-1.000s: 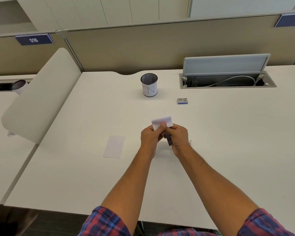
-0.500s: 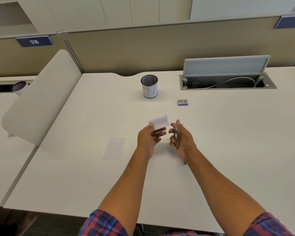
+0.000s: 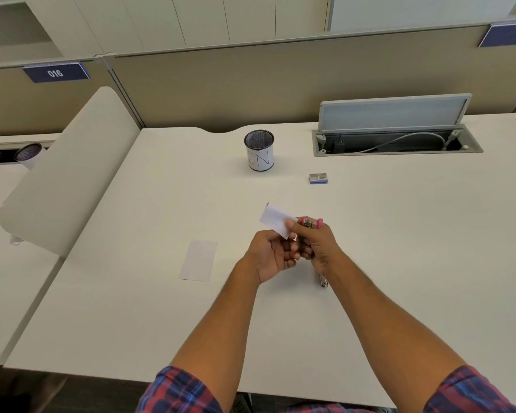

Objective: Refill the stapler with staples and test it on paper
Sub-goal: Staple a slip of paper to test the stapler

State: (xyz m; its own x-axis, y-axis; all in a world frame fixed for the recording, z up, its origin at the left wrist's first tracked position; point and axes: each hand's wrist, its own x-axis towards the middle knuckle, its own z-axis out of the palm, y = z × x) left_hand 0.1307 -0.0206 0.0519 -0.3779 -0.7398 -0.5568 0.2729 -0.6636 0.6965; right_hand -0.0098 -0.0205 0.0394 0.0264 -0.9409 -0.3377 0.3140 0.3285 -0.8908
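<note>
Pink stapler (image 3: 310, 223) gripped in right hand (image 3: 318, 247) at frame centre; left hand (image 3: 270, 254) pinches a paper slip (image 3: 273, 219) beside its mouth. Staple box (image 3: 318, 178) lies upper right of the hands. Judged: refill done, test stapling under way. Spare paper (image 3: 198, 260) on the desk (image 3: 399, 263).

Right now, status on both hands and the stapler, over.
Left hand pinching paper slip. Right hand gripping pink stapler, nose beside slip. Nothing in the way.
</note>
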